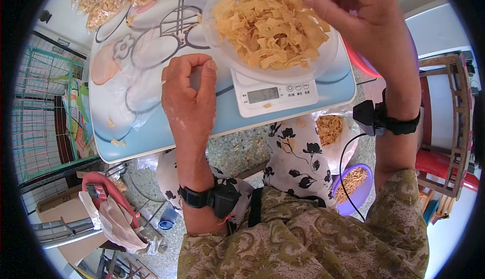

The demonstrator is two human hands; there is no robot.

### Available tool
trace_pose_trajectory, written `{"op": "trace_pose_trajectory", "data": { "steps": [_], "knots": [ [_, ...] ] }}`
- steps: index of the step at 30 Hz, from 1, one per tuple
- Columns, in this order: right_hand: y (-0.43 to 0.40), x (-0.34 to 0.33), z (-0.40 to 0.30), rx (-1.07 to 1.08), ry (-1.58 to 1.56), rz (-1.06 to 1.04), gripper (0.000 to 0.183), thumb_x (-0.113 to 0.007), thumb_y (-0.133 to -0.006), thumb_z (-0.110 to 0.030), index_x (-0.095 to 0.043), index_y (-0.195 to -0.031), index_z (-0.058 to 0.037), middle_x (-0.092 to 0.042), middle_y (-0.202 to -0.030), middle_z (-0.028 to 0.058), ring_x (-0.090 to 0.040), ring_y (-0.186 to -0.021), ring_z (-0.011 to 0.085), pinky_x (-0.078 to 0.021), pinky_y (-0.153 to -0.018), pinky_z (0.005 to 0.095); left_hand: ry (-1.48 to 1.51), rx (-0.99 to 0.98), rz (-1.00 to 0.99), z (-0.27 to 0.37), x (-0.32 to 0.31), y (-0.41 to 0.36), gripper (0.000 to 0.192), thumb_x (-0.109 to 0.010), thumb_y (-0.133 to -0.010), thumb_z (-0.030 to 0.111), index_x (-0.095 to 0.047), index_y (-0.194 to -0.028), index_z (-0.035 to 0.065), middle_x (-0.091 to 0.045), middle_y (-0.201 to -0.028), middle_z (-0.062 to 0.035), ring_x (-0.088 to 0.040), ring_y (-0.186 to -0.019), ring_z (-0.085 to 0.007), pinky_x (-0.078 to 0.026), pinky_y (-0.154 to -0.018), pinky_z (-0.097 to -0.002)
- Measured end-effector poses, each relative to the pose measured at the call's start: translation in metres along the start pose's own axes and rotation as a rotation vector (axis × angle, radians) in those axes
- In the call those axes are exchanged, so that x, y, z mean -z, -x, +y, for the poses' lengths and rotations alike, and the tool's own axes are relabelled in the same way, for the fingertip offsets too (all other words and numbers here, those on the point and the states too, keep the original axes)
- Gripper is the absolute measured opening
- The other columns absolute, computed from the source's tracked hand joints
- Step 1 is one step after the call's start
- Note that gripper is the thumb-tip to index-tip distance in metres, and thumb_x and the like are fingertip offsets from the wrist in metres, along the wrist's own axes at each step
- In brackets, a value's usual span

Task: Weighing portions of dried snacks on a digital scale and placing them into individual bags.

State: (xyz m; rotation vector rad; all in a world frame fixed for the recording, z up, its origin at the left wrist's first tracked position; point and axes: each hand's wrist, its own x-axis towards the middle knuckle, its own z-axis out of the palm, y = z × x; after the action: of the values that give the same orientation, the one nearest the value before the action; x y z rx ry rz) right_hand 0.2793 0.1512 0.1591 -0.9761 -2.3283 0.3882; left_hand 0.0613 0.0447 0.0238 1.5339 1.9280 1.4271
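Observation:
A translucent plastic bowl (216, 57) heaped with thin, dry yellowish flakes (271, 29) sits on a white digital kitchen scale (246, 106). The scale's lit display and buttons face me. My right hand (358, 10) is above the bowl's right rim, thumb and fingers bent together close to the flakes; whether a flake is between them is hidden. To the left of the scale, my left hand (189, 89) rests at the table, fingers curled and thumb near the forefinger, with nothing visible in it. A clear plastic bag (146, 114) lies beside that hand.
Filled clear bags (110, 0) lie at the table's (223, 129) far left. Below the near edge are an open bag of brown pieces (329, 129) and a purple basin (363, 197). A wire cage (41, 116) stands left; a red stool (113, 188) is nearer.

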Motion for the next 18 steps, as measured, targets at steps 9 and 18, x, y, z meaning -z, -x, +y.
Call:
{"op": "trace_pose_trajectory", "data": {
  "steps": [9,18],
  "knots": [
    [0.000,-0.004,0.001,0.109,0.101,-0.274,0.024,-0.074,-0.094,-0.015,-0.066,-0.114,-0.0041,-0.065,-0.103,0.0079,-0.065,-0.079,0.0183,-0.0532,-0.068,0.0307,-0.005,0.024,0.001,0.000,-0.001,0.000,0.010,-0.068,-0.096,0.013,-0.069,-0.097,0.0029,-0.067,-0.094,-0.0112,-0.061,-0.094,-0.0289,-0.047,-0.087,-0.0400],
    [-0.007,-0.015,0.000,0.206,0.229,-0.266,0.017,-0.071,-0.094,-0.015,-0.067,-0.105,-0.0017,-0.064,-0.095,0.0144,-0.065,-0.084,0.0330,-0.0518,-0.072,0.0401,0.016,-0.001,0.013,-0.002,-0.002,0.000,0.010,-0.068,-0.096,0.013,-0.069,-0.097,0.0038,-0.067,-0.095,-0.0106,-0.061,-0.094,-0.0288,-0.048,-0.087,-0.0401]
  ]
}}
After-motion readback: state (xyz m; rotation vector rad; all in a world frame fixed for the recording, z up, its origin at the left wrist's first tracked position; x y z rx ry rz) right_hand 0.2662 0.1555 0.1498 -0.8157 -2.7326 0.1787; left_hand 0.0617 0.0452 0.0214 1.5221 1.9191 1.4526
